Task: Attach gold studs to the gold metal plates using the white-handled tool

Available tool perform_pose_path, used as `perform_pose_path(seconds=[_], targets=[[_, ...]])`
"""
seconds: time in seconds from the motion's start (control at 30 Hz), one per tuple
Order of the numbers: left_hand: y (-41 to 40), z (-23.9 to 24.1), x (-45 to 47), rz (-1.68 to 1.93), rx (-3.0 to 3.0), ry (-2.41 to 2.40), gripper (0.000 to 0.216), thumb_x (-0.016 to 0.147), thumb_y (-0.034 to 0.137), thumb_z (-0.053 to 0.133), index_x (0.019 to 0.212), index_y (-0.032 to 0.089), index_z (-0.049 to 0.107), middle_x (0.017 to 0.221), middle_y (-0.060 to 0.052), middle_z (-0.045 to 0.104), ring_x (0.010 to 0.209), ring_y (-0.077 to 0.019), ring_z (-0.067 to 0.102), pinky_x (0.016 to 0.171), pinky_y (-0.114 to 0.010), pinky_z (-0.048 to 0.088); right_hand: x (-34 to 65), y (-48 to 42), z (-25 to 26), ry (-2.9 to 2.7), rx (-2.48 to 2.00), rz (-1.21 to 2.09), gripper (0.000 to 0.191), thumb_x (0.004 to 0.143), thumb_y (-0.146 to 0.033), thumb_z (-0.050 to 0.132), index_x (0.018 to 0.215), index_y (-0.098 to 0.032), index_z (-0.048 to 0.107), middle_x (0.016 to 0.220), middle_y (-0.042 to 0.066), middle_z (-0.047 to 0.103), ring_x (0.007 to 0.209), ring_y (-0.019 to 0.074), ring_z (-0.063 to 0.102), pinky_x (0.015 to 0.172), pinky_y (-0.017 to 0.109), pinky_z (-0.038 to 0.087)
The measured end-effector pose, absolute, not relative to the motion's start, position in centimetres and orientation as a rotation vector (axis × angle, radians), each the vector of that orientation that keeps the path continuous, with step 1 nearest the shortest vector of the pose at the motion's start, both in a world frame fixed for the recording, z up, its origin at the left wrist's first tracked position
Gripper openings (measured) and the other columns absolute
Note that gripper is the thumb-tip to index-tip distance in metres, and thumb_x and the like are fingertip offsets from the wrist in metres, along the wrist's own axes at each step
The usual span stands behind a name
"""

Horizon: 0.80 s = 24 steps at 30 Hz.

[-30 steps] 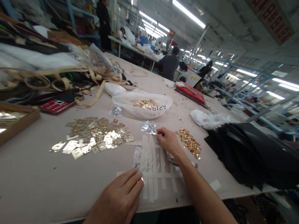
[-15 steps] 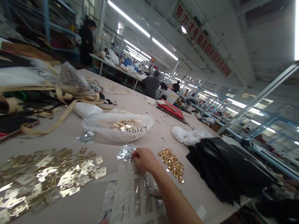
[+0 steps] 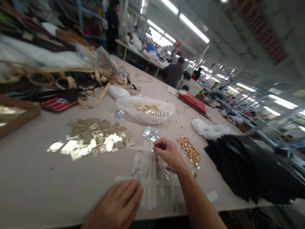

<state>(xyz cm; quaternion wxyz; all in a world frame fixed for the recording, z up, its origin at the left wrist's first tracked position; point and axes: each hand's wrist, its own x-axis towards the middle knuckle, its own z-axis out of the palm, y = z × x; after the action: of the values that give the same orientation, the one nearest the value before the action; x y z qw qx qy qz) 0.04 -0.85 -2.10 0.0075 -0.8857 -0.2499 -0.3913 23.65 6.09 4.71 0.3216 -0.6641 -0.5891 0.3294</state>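
At table edge (image 3: 71,219), left hand (image 3: 116,206) on tape strips (image 3: 150,178), right hand (image 3: 166,152) beyond

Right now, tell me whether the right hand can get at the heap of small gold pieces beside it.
Probably yes. The right hand sits just beside the gold pieces, with only bare table between them and nothing lying over the heap.

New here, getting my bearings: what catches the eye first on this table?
A shiny spread of flat gold plates lies left of centre, a small heap of gold fittings to the right. Between them, the right hand and left hand are at a grid of pale tape strips.
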Motion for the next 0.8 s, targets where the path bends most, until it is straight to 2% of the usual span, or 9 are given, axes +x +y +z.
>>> perform_pose_path(seconds=[0.13,0.27,0.5,0.8], targets=[[-1.7,-0.6,0.3,-1.239,-2.810,-0.897,0.027,0.101,0.015,0.046,0.111,0.015,0.070,0.116,-0.009,0.071,0.110,-0.0233,0.065,0.102,-0.039,0.051,21.7,2.1,4.5,-1.434,-1.575,1.177,0.016,0.076,-0.027,0.068,0.090,-0.018,0.065,0.074,-0.003,0.064,0.066,0.0101,0.058,0.064,0.023,0.046],[-2.0,-1.0,0.4,-1.209,-2.847,-0.868,0.024,0.097,0.012,0.052,0.115,0.011,0.069,0.117,-0.014,0.069,0.114,-0.0252,0.064,0.104,-0.040,0.053,20.4,-0.4,4.1,-1.468,-1.559,1.298,0.015,0.077,-0.019,0.067,0.091,-0.019,0.068,0.077,-0.003,0.067,0.069,0.0100,0.060,0.067,0.024,0.048],[-1.9,-1.2,0.2,-1.236,-2.815,-0.848,0.024,0.096,0.012,0.053,0.113,0.012,0.070,0.118,-0.013,0.071,0.113,-0.0255,0.067,0.102,-0.042,0.057,19.7,-1.1,4.5,-1.619,-1.682,1.211,0.018,0.076,-0.012,0.063,0.090,-0.020,0.070,0.076,-0.003,0.071,0.070,0.0112,0.065,0.067,0.024,0.049],[-1.9,-0.9,0.1,-1.244,-2.845,-0.867,0.025,0.097,0.013,0.051,0.111,0.012,0.071,0.118,-0.014,0.072,0.112,-0.0259,0.068,0.101,-0.041,0.058,19.1,-1.5,5.0,-1.646,-1.781,1.128,0.019,0.075,-0.012,0.060,0.088,-0.020,0.071,0.075,-0.002,0.071,0.069,0.0118,0.064,0.066,0.024,0.049]])
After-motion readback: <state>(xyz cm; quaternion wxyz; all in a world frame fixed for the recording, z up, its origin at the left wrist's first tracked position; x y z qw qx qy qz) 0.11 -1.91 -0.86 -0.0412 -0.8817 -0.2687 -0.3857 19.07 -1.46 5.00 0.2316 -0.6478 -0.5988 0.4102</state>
